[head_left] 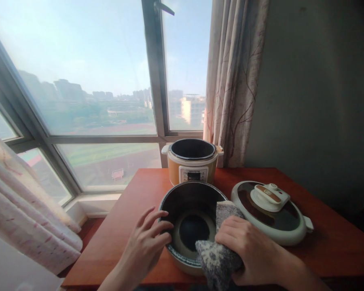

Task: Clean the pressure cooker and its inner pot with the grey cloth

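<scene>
A dark inner pot (182, 258) sits near the table's front edge, its mouth tilted toward me. At its left rim is my left hand (148, 238), fingers spread and curved over the edge; whether they press on it I cannot tell. My right hand (245, 250) is closed on a grey and white patterned cloth (215, 258) at the pot's right rim. Part of the cloth hangs into the pot, part drapes outside. The palm side of the right hand is hidden.
Behind the pot stands an orange and white electric cooker body (176, 167) with its top uncovered. On the right lies its round lid (279, 234), handle upward. All rest on a reddish-brown table (124, 214). Windows and curtains (230, 81) border the far side.
</scene>
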A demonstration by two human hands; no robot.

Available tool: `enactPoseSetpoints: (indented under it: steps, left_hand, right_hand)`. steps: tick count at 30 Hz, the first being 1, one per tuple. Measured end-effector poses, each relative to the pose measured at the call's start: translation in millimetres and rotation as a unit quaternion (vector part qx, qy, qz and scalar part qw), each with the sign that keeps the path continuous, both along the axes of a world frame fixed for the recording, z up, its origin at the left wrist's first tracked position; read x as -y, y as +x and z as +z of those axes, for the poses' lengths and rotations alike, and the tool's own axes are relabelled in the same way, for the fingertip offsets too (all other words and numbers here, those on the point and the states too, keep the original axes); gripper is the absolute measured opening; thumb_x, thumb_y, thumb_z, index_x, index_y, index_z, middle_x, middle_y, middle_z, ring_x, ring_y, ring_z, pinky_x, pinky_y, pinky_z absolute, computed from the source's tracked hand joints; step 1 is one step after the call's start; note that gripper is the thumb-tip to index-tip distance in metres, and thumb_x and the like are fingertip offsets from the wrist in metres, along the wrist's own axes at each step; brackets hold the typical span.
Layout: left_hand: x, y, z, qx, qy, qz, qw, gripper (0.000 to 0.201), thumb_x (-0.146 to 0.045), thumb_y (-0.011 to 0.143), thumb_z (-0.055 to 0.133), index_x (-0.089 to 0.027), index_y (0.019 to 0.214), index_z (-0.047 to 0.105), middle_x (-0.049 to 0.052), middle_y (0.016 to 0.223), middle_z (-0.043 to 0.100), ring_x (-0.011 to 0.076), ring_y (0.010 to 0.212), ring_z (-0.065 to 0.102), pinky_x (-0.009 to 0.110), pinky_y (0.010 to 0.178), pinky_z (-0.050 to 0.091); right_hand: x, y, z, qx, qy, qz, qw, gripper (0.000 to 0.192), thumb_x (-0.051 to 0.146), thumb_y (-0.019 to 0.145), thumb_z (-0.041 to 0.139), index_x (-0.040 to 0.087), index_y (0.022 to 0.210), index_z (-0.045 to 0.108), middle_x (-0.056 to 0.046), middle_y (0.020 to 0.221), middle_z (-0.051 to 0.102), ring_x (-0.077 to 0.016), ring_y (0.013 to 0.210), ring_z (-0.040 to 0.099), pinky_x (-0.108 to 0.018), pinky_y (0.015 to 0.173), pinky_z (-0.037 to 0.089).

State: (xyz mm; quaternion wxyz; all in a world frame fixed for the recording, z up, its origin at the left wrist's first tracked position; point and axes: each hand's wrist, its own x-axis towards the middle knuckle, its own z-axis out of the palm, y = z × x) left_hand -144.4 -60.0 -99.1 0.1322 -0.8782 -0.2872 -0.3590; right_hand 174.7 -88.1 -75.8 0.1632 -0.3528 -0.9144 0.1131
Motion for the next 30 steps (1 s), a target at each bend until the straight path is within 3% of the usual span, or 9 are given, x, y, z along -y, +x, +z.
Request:
enactPoseSetpoints:
  steps: [4,7,14,19,23,27,30]
  left_hand:
    - [-16.5,-18.6,6.1,-0.071,-0.010,0.009,0.997,0.027,-0.009,0.090,0.047,-0.026,0.089,0.067,-0.001,0.113,0.073,0.0209,0.125,0.054,0.044,0.109,0.043]
    - [-15.7,-19.0,5.4,-0.061,-0.015,0.026,0.998,0.027,-0.007,0.089,0.047,-0.025,0.093,0.067,0.002,0.117,0.072,0.0215,0.124,0.055,0.043,0.106,0.047]
    - [21.5,10.0,-3.8,-0.037,-0.026,0.021,0.999,0.034,-0.008,0.087,0.048,-0.024,0.113,0.064,0.003,0.114,0.072,0.0207,0.124,0.056,0.045,0.120,0.028]
    - [44.9,40.9,-5.0,0.008,-0.055,-0.015,0.998,0.030,-0.012,0.086,0.041,-0.021,0.105,0.063,0.004,0.089,0.071,0.0190,0.096,0.067,0.042,0.118,0.034]
    - [47.8,45.6,-5.0,0.020,-0.080,-0.007,0.997,0.027,-0.010,0.080,0.043,-0.020,0.099,0.060,0.005,0.086,0.069,0.0202,0.091,0.068,0.042,0.109,0.046]
    - [44.7,42.9,-4.0,0.013,-0.088,-0.004,0.996,0.021,-0.009,0.081,0.042,-0.021,0.089,0.056,0.002,0.079,0.065,0.0191,0.082,0.067,0.044,0.106,0.049]
    - [41.9,40.4,-2.5,-0.007,-0.066,-0.002,0.998,0.023,-0.004,0.087,0.040,-0.021,0.083,0.055,-0.001,0.073,0.061,0.0157,0.076,0.065,0.042,0.109,0.048]
  right_hand:
    - [0.0,0.4,3.1,-0.003,0.005,-0.009,1.000,0.031,0.028,0.063,0.070,0.022,0.092,0.059,-0.002,0.096,0.066,-0.0234,0.094,0.054,-0.036,0.088,0.038]
    - [2.0,-6.6,0.6,0.007,0.028,-0.029,0.999,0.029,0.032,0.062,0.071,0.022,0.086,0.058,-0.002,0.091,0.065,-0.0238,0.089,0.053,-0.037,0.083,0.037]
    - [12.3,-28.9,-9.8,0.006,0.087,-0.066,0.994,0.029,0.037,0.062,0.074,0.021,0.080,0.057,-0.003,0.084,0.065,-0.0232,0.080,0.054,-0.036,0.076,0.036]
    - [21.8,-50.9,-21.4,-0.016,0.183,-0.102,0.978,0.032,0.045,0.066,0.075,0.023,0.077,0.054,-0.002,0.077,0.064,-0.0224,0.071,0.054,-0.037,0.068,0.034]
    - [25.5,-62.1,-36.8,-0.048,0.235,-0.107,0.965,0.025,0.040,0.075,0.071,0.023,0.083,0.054,-0.002,0.077,0.064,-0.0221,0.071,0.056,-0.037,0.067,0.035]
    - [25.1,-59.7,-42.2,-0.058,0.226,-0.096,0.968,0.031,0.049,0.077,0.067,0.022,0.089,0.057,-0.005,0.082,0.066,-0.0237,0.075,0.057,-0.037,0.069,0.038]
    - [22.7,-50.4,-31.0,-0.022,0.169,-0.066,0.983,0.033,0.047,0.074,0.070,0.022,0.092,0.059,-0.003,0.085,0.067,-0.0228,0.077,0.058,-0.036,0.072,0.038]
